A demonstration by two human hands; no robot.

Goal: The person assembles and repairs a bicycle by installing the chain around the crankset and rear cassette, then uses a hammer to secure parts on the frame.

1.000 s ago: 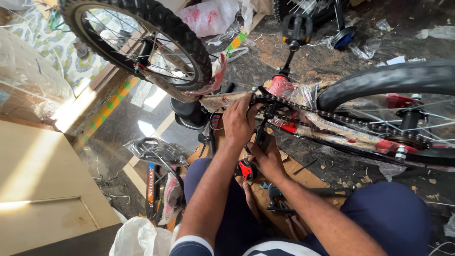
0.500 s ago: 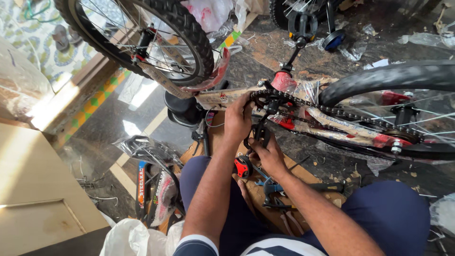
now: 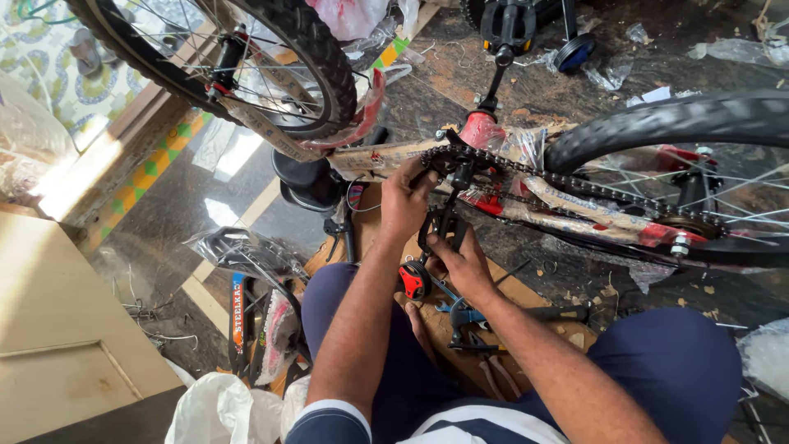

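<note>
A bicycle stands upside down in front of me, its frame (image 3: 575, 201) wrapped in paper and plastic. My left hand (image 3: 405, 200) grips the frame beside the black chainring (image 3: 450, 156). Just below it, my right hand (image 3: 465, 261) is closed on the black crank arm (image 3: 444, 220). The chain (image 3: 593, 187) runs right from the chainring to the rear wheel (image 3: 657, 123). The opposite crank and pedal (image 3: 506, 25) point up and away. A red and black round part (image 3: 413, 281) lies by my right wrist.
The front wheel (image 3: 316, 57) is at the upper left, above a black saddle (image 3: 302, 187). Blue-handled pliers (image 3: 465, 313) lie on cardboard (image 3: 546, 294) between my knees. Bagged parts (image 3: 246, 251) and a white plastic bag (image 3: 220, 409) lie at my left, next to a wooden panel (image 3: 57, 329).
Both hands stay at the crank and chainring; the right hand has crept slightly upward along the crank arm. My view has shifted a little.
</note>
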